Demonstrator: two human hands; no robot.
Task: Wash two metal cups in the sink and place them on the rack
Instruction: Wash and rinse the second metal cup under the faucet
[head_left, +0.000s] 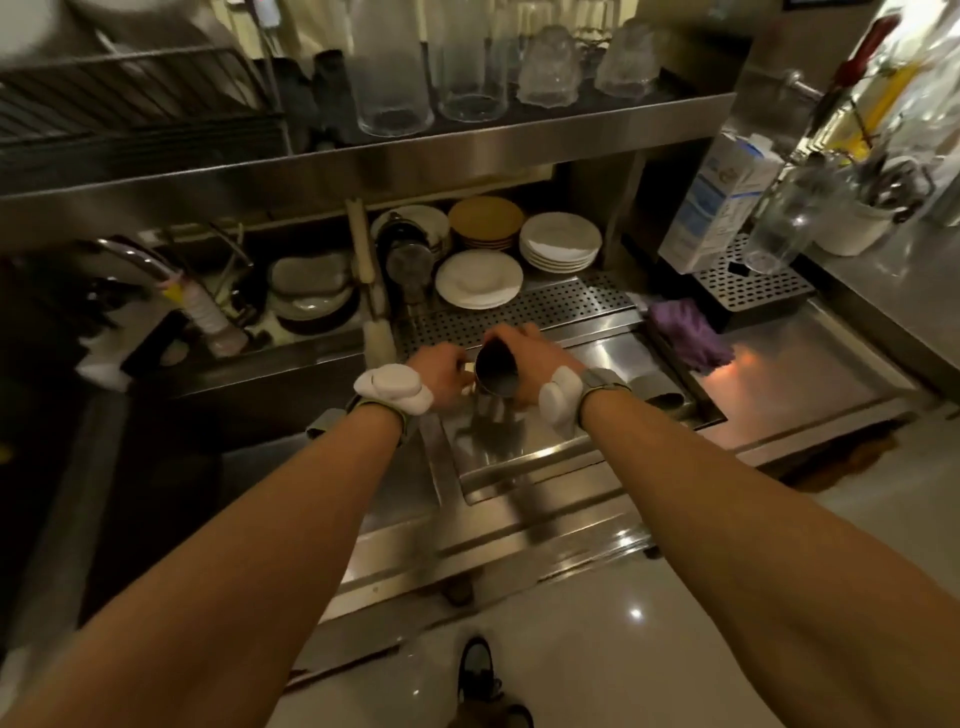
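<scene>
A metal cup (496, 370) is held between both my hands above the small steel basin (524, 441), its dark open mouth tilted toward me. My right hand (530, 358) wraps around its right side. My left hand (441, 371) grips its left side at the handle. Another metal cup (657, 393) lies on its side at the basin's right edge, just right of my right wrist. The perforated drain rack (540, 309) runs just behind my hands. The sink (218, 312) with its tap (150, 267) lies to the left.
Stacks of white and tan plates (558, 241) sit behind the rack. Dishes and a brush fill the left sink. A purple cloth (688, 332) lies to the right, near a milk carton (717, 202) and a glass (779, 228). Upturned glasses (467, 67) stand on the upper shelf.
</scene>
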